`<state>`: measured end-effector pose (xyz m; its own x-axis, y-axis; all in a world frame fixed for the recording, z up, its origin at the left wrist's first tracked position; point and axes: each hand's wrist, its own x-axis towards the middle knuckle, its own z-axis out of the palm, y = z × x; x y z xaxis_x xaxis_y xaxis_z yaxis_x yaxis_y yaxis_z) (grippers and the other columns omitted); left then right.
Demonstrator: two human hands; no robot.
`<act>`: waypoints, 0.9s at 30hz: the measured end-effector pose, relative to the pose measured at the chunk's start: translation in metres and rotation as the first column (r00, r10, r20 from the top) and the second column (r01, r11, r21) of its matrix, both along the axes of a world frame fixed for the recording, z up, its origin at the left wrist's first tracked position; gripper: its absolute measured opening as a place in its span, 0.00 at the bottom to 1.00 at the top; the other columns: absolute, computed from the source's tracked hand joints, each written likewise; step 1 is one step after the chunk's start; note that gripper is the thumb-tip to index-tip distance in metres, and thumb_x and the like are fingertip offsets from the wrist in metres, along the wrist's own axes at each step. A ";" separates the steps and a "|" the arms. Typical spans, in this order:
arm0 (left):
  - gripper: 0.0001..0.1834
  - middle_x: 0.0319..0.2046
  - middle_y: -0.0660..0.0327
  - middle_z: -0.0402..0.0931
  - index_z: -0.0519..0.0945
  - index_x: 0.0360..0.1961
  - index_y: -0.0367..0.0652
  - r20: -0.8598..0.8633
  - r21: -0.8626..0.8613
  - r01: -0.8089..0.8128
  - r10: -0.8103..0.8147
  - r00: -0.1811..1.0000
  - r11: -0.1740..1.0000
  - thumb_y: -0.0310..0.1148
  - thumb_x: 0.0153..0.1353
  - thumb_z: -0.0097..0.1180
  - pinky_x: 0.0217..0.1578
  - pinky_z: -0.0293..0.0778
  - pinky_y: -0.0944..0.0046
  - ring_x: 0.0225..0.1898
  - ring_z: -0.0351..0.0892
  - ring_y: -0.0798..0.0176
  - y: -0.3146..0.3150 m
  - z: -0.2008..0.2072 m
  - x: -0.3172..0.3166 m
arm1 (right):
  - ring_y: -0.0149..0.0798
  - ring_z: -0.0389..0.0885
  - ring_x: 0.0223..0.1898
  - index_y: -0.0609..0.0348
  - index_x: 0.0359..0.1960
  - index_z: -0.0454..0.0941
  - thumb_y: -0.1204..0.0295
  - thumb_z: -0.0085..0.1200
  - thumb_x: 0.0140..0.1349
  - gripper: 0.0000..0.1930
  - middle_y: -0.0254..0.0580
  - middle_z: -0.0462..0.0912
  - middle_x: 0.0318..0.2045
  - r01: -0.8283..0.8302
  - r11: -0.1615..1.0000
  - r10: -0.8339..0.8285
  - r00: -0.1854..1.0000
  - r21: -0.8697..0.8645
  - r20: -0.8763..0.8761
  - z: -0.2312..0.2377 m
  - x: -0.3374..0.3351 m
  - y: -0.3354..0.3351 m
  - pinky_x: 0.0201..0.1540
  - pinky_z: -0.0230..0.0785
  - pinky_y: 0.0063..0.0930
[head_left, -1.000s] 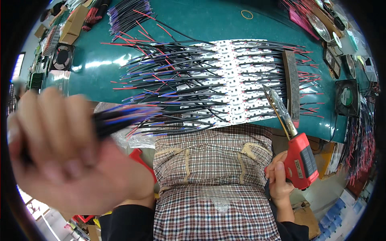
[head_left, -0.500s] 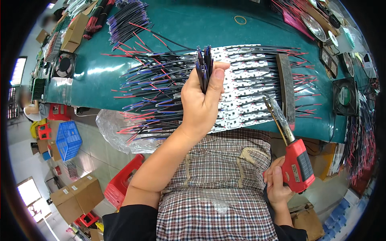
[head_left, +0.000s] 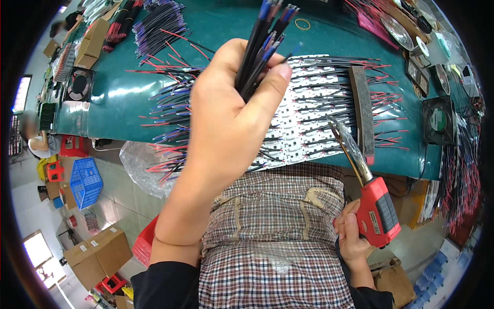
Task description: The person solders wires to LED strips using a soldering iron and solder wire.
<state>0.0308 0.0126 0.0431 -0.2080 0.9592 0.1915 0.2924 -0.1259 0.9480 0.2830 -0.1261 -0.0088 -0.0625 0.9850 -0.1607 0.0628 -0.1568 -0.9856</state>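
Note:
My left hand [head_left: 226,113] is raised over the bench, its fingers wrapped round a bundle of black wires [head_left: 257,54] whose cut ends point up and away. Beneath it lies a panel of white circuit boards [head_left: 293,121] with black wires running off both sides, some tipped red or blue. The left hand hides part of the panel and its left wires. My right hand [head_left: 352,234] grips a red and black soldering gun [head_left: 380,211] at the bench's front edge. Its metal tip slants up toward the panel's lower right. A dark bar [head_left: 363,116] rests across the wires on the right.
Wire bundles [head_left: 159,28] lie at the back left, near a small fan [head_left: 78,85]. Another fan [head_left: 439,121] stands at the right edge, where more wires hang down. A rubber band [head_left: 302,24] lies at the back. A clear plastic bag [head_left: 144,162] hangs at the front left.
My left hand has lifted the wire bundle up toward me and slightly left, so it looks larger. The right hand and soldering gun have barely moved.

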 end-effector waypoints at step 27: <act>0.09 0.22 0.53 0.75 0.76 0.25 0.38 -0.658 -0.123 0.089 -0.148 0.738 0.988 0.28 0.48 0.65 0.28 0.71 0.52 0.25 0.78 0.48 -0.053 -0.070 0.009 | 0.41 0.83 0.30 0.64 0.41 0.81 0.76 0.63 0.58 0.10 0.43 0.82 0.30 -0.201 0.962 0.255 0.907 -0.186 0.336 -0.020 0.018 -0.029 0.33 0.74 0.32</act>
